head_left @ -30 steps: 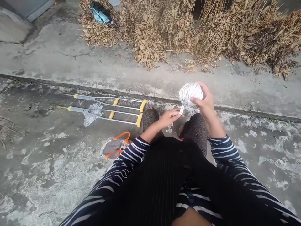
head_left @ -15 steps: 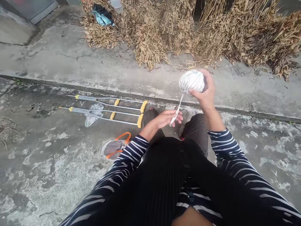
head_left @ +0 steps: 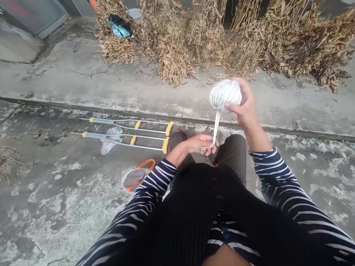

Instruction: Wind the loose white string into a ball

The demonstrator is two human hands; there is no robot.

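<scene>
My right hand point(head_left: 246, 105) grips a white ball of yarn point(head_left: 225, 95) with thin dark lines across it, fingers wrapped over its right side. From the underside of the ball a flat white strand point(head_left: 216, 125) runs down to my left hand point(head_left: 201, 143). That hand is closed on the strand, with the thumb on top and the fingers curled beneath. The strand's lower end is partly hidden among the fingers. Both hands are in front of my knees, the right one higher and farther out.
Two crutches point(head_left: 124, 135) with yellow pads lie on the concrete at left, a clear plastic bag point(head_left: 111, 142) under them. Closer in is a grey bag point(head_left: 133, 179) with orange handles. Dried plant bundles point(head_left: 177, 44) line the raised ledge point(head_left: 97, 87), with dark and blue cloth point(head_left: 120, 27) among them.
My left hand has moved slightly right and its fingers have closed around the strand. The strand between ball and hand now hangs steeper and looks wider. The ball stays in my right hand.
</scene>
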